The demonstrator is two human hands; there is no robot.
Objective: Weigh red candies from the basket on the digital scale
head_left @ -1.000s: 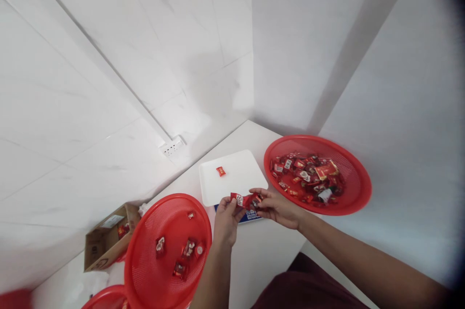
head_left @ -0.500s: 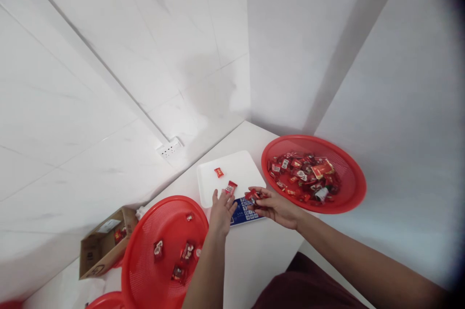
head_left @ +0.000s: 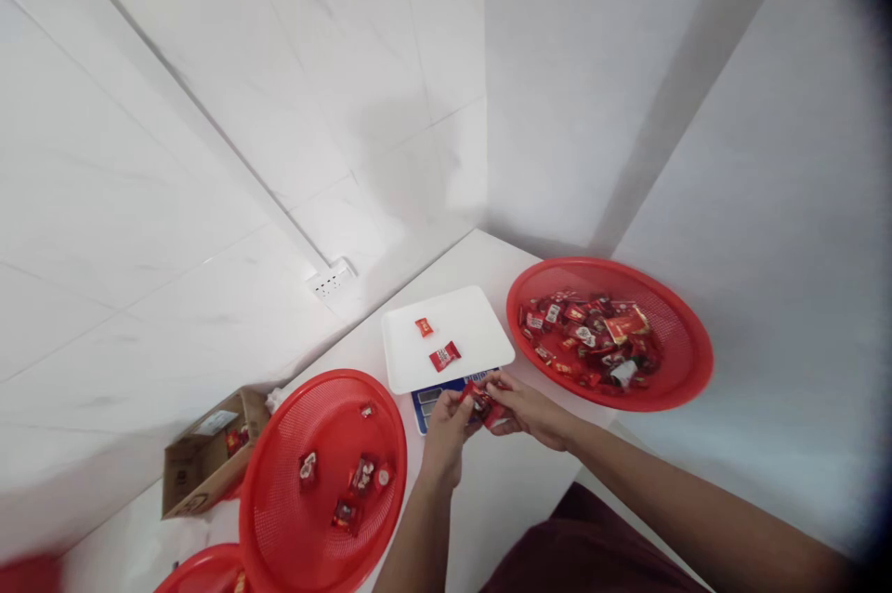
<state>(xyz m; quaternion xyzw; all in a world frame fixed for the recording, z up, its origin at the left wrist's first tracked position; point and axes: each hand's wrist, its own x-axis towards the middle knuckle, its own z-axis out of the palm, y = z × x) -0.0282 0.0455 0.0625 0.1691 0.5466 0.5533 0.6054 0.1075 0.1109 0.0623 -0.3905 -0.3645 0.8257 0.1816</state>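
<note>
My left hand and my right hand meet over the blue front of a small scale, fingers pinched on red wrapped candy held between them. Behind them the scale's white tray carries two red candies, a small one and a larger one. To the right stands a red mesh basket heaped with several wrapped candies. At the lower left a second red mesh basket holds several candies spread apart.
A small cardboard box with red packets inside sits left of the near basket. Part of another red basket shows at the bottom edge. A white socket strip is on the tiled wall. My dark red lap is below the table edge.
My left hand set a larger red candy on the white tray, then drew back to my right hand, where both now pinch the candy that stayed in the right hand.
</note>
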